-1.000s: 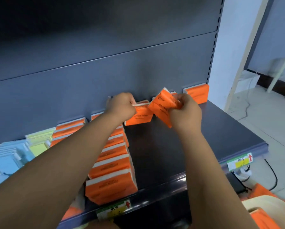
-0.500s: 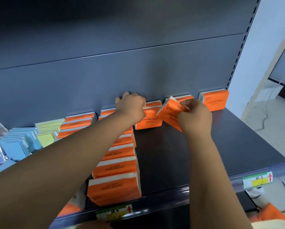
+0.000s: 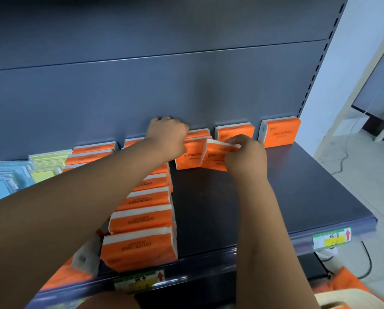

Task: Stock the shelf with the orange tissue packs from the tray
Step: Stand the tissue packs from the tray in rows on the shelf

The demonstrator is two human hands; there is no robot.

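My right hand (image 3: 245,156) pinches an orange tissue pack (image 3: 213,156) by its top edge, tilted, its lower edge near the dark shelf (image 3: 275,197). Just to its left my left hand (image 3: 167,136) grips the top of an upright orange pack (image 3: 188,156) that stands near the back panel. A row of several orange packs (image 3: 142,219) runs from the front edge toward the back, under my left forearm. Two more orange packs (image 3: 234,131) (image 3: 280,131) stand against the back wall on the right. The tray's cream rim (image 3: 333,299) peeks in at the bottom right.
Yellow packs (image 3: 48,166) and blue packs (image 3: 6,179) fill the shelf's left side. More orange packs (image 3: 90,152) stand behind them. Price labels (image 3: 330,238) hang on the front rail. The grey back panel (image 3: 186,85) rises behind. White floor and a cable lie to the right.
My right hand has lowered its pack from a raised tilt down toward the shelf, beside the pack under my left hand. The camera has moved closer and turned slightly left.
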